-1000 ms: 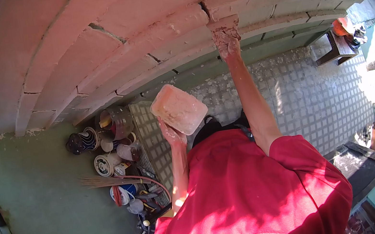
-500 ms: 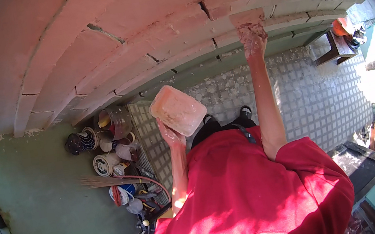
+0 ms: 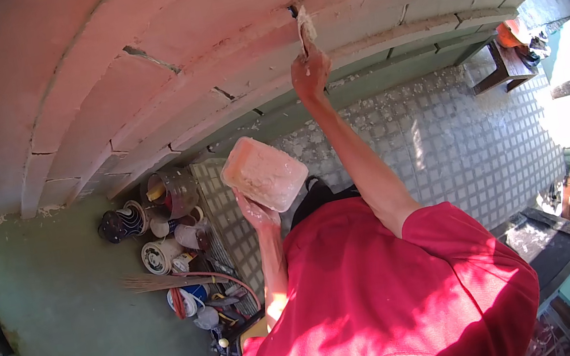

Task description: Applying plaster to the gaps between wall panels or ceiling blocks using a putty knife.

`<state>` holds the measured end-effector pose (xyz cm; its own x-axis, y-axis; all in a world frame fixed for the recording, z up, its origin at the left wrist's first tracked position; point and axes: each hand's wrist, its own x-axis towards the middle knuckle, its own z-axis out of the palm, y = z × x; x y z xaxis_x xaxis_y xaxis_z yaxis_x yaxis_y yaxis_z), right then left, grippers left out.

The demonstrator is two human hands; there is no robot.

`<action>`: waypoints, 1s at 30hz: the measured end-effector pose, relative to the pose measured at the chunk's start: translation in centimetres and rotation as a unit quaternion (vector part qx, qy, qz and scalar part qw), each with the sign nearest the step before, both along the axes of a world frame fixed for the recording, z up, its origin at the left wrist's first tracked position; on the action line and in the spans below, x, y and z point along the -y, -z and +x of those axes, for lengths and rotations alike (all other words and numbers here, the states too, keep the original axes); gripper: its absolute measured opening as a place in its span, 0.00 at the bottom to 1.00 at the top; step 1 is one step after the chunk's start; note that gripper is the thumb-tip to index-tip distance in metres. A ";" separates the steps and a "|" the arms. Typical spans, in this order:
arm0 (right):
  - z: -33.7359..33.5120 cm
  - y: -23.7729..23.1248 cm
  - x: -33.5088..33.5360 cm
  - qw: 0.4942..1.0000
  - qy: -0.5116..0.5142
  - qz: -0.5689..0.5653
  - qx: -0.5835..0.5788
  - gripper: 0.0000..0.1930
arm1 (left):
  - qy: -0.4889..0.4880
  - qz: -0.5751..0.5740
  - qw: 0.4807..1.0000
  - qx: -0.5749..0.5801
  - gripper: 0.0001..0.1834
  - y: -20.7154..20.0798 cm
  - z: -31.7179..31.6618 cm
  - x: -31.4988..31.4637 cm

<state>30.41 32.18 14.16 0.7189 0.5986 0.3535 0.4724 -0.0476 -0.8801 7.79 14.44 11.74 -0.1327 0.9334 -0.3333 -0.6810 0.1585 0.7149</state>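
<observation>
My left hand (image 3: pixel 258 213) grips a squarish, translucent plastic tub (image 3: pixel 235 157) from beneath and along its near side. Whitish, lumpy putty (image 3: pixel 268 174) coats the inside of the tub. Reaching up and forward, my right hand (image 3: pixel 311 71) is closed around a putty knife (image 3: pixel 306 26) smeared with pale paste. The knife is turned edge-on at the block wall (image 3: pixel 238 60), its tip beside a dark gap (image 3: pixel 292 12) in a joint. Whether the blade touches the wall is hard to tell.
Buckets (image 3: pixel 158 256), a broom (image 3: pixel 149 281) and a reddish hose (image 3: pixel 235 280) crowd the left side. Light spatters mark the patterned tile floor (image 3: pixel 435 148). A wooden stool (image 3: pixel 501 68) stands at the far right, with a dark tray-like surface (image 3: pixel 541 243) nearer me.
My right hand and the putty knife have moved left along the wall to the dark gap, and the blade has turned from flat to edge-on. The tub has shifted slightly left and tilted.
</observation>
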 end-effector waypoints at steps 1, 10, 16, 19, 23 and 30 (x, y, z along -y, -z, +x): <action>0.2 0.5 0.6 0.998 -0.021 0.062 0.013 0.32 | -0.005 0.003 1.000 -0.004 0.30 0.3 0.1 -0.1; 8.7 -3.1 2.0 0.997 0.057 0.045 -0.009 0.25 | -0.020 -0.004 1.000 0.004 0.31 -0.5 1.6 2.2; 3.3 1.7 0.1 0.984 0.008 0.154 0.092 0.29 | 0.001 0.010 1.000 0.010 0.32 -0.7 4.0 1.9; 2.6 1.6 2.4 0.977 -0.120 0.160 0.070 0.30 | -0.013 0.005 1.000 0.011 0.31 -0.5 3.9 2.6; 10.2 1.0 1.6 0.978 0.007 0.171 0.119 0.27 | -0.031 -0.009 0.999 0.008 0.31 -1.3 4.7 3.1; 6.4 2.3 -0.4 0.971 -0.098 0.176 0.131 0.25 | -0.020 0.010 1.000 0.000 0.30 -0.2 5.0 3.1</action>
<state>36.77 32.54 11.81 0.4610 0.5240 0.7162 0.6515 0.3480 -0.6741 12.75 11.39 11.98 -0.1702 0.9338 -0.3146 -0.6866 0.1166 0.7176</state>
